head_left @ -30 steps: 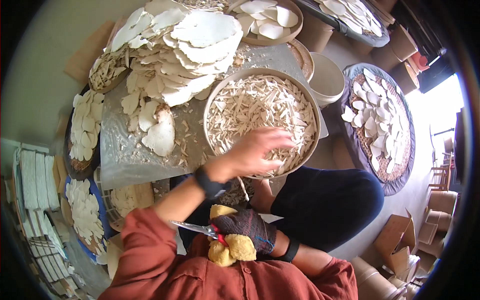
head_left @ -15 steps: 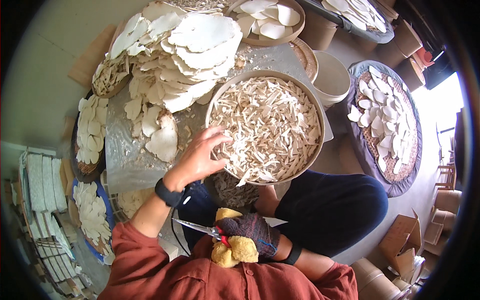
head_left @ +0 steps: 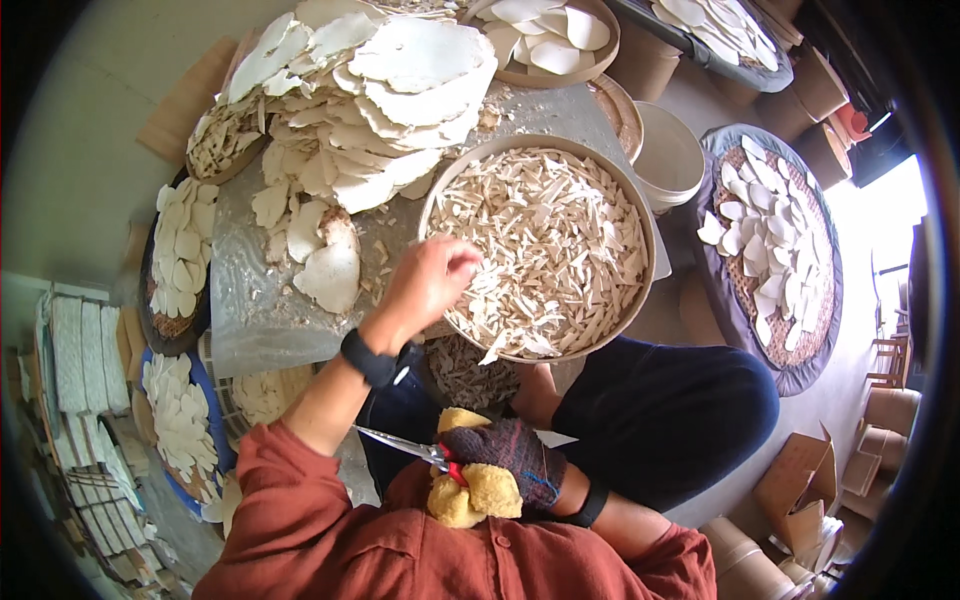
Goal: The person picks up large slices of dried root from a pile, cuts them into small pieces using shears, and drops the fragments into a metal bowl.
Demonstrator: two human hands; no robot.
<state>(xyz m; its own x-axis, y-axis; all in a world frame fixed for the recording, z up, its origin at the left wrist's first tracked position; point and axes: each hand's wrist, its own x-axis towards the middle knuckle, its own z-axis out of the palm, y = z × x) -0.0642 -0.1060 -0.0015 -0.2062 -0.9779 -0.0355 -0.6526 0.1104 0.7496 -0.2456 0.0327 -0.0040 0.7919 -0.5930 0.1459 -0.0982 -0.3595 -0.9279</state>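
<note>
At the left rim of a round tray [head_left: 649,262] heaped with pale, thin strips [head_left: 545,250] is my bare left hand [head_left: 428,284]. Its fingers are curled inward over the edge of the strips; whatever they hold, if anything, is hidden. Close to my body, my right hand [head_left: 510,455], in a dark knitted glove, grips scissors [head_left: 440,455] with red handles and yellow padding [head_left: 493,492]. The blades point to the left, slightly apart. Left of the tray, a tall stack of large, flat, cream-coloured slices [head_left: 400,100] stands on a plastic-covered surface [head_left: 250,320].
A white bucket [head_left: 668,160] stands right of the tray. Trimmed oval pieces lie on a cloth-rimmed round tray [head_left: 815,350] at far right and in a round container [head_left: 610,55] at the back. An opened cardboard box [head_left: 797,485] sits at lower right.
My left hand has gone from spread fingers to curled ones and shifted slightly right and up at the tray's rim. The right hand keeps its grip on the scissors.
</note>
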